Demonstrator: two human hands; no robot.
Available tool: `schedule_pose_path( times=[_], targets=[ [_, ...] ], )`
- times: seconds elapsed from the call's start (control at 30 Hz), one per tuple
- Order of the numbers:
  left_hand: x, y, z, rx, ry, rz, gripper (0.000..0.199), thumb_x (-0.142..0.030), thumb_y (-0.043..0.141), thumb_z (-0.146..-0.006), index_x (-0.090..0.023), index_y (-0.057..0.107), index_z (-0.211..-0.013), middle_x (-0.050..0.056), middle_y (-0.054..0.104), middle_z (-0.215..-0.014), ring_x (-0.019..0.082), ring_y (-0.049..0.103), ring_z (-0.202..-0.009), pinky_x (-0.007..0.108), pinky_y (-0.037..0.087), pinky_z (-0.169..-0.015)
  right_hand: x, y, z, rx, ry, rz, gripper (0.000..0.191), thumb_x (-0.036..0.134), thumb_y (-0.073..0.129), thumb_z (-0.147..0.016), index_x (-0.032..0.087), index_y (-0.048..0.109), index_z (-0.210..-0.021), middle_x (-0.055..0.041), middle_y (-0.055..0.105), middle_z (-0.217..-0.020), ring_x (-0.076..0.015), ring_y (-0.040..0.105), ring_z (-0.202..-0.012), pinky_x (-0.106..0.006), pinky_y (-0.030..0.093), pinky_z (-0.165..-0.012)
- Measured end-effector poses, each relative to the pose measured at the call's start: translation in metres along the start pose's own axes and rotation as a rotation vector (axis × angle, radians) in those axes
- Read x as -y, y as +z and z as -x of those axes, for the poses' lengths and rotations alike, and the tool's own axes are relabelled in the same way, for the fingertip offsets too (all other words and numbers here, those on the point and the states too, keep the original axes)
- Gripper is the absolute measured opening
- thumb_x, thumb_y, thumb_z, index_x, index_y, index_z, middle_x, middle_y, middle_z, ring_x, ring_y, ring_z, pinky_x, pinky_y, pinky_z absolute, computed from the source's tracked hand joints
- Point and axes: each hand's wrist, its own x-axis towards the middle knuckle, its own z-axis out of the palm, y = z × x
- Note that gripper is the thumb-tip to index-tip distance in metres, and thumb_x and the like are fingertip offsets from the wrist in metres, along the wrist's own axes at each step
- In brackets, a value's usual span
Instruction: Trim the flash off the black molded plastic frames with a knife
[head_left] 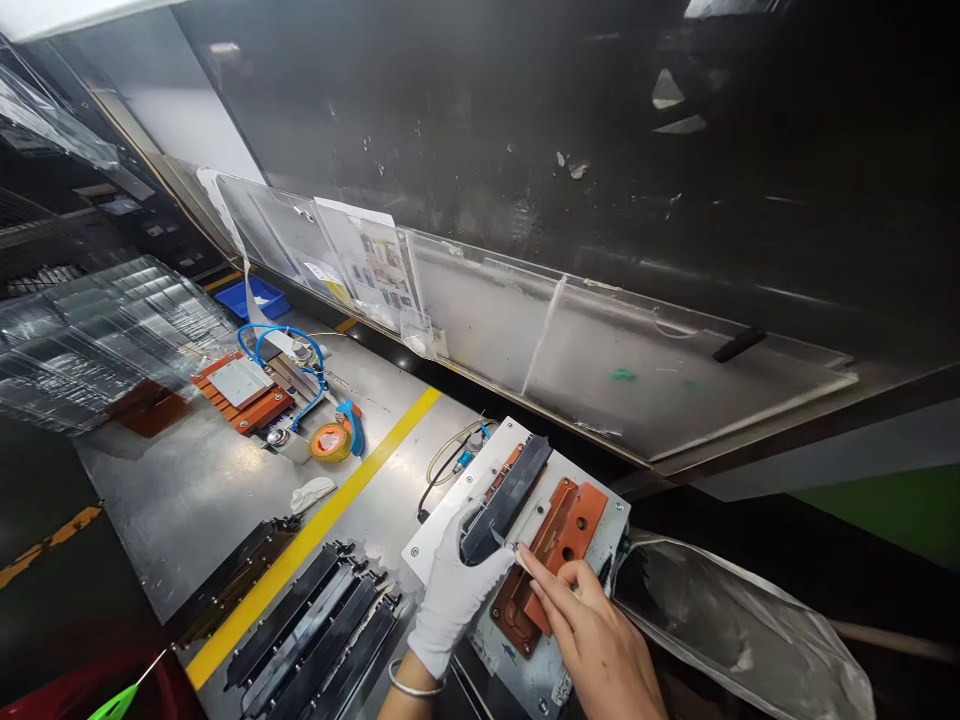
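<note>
My left hand [454, 595], in a white glove, grips the end of a long black bar [504, 500] lying on a metal fixture plate [442, 530]. My bare right hand [592, 630] sits just beside it, above an orange plate [566, 535]. Its forefinger reaches toward the black bar, and whether the fingers pinch a thin pale item is too small to tell. Several similar black bars [322, 630] lie side by side on the steel bench [180, 510], to the left of my hands.
A yellow stripe [315, 530] runs along the bench. Beyond it lie an orange tape roll [331, 442], blue tubing [281, 345], an orange-and-grey fixture [244, 395] and a white cloth [313, 493]. A clear plastic panel [600, 370] stands behind, and a plastic bag [739, 630] sits right.
</note>
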Motion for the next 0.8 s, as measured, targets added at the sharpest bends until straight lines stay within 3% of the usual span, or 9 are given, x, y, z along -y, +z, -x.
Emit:
schedule_pose_path(
  times=[0.43, 0.63, 0.8],
  targets=[
    [-0.004, 0.004, 0.002, -0.067, -0.052, -0.059, 0.057, -0.039, 0.072, -0.074, -0.017, 0.054, -0.124, 0.012, 0.064, -0.126, 0.027, 0.059, -0.119, 0.050, 0.040, -0.111, 0.005, -0.004, -0.003, -0.009, -0.024, 0.101, 0.045, 0.027, 0.035, -0.101, 0.040, 0.046, -0.143, -0.0003, 0.057, -0.081, -0.0111, 0.061, -0.052, -0.022, 0.042, -0.046],
    [-0.003, 0.006, 0.005, -0.096, -0.042, -0.084, 0.054, -0.038, 0.072, -0.074, -0.019, 0.056, -0.122, 0.011, 0.065, -0.127, 0.028, 0.060, -0.119, 0.051, 0.042, -0.110, 0.011, -0.006, -0.004, -0.084, -0.027, 0.112, 0.045, 0.026, 0.031, -0.101, 0.037, 0.055, -0.137, -0.0015, 0.059, -0.078, -0.0124, 0.061, -0.051, -0.023, 0.044, -0.046],
    [0.007, 0.013, 0.000, -0.179, 0.069, -0.195, 0.046, -0.036, 0.069, -0.079, -0.017, 0.057, -0.119, 0.013, 0.067, -0.122, 0.029, 0.061, -0.117, 0.053, 0.043, -0.109, 0.016, -0.001, -0.009, -0.135, 0.019, 0.070, 0.045, 0.030, 0.028, -0.102, 0.036, 0.057, -0.136, -0.0013, 0.058, -0.076, -0.0114, 0.059, -0.046, -0.023, 0.039, -0.039]
  ],
)
